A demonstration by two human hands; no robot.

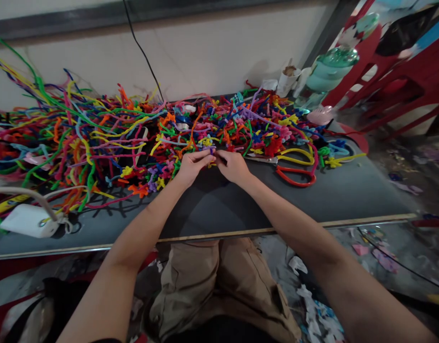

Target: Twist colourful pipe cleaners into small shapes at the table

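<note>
Both hands meet over the front edge of a heap of colourful pipe cleaners point(112, 124) on the dark table point(219, 209). My left hand point(195, 166) pinches a small purple pipe cleaner point(212, 150) between thumb and fingertips. Right beside it, my right hand point(231, 165) is closed with its fingertips at the same piece; its fingers partly cover it. A bit of yellow shows just under the fingertips. To the right lie scissors point(296, 166) with one yellow and one red handle loop, blades pointing toward my right hand.
A white power bank-like box point(29, 220) with a cable sits at the left front. Behind the heap on the right stand a white cup point(288, 81) and a large clear green bottle point(331, 71). Red plastic chairs point(401, 81) are beyond the table's right end. Scraps litter the floor.
</note>
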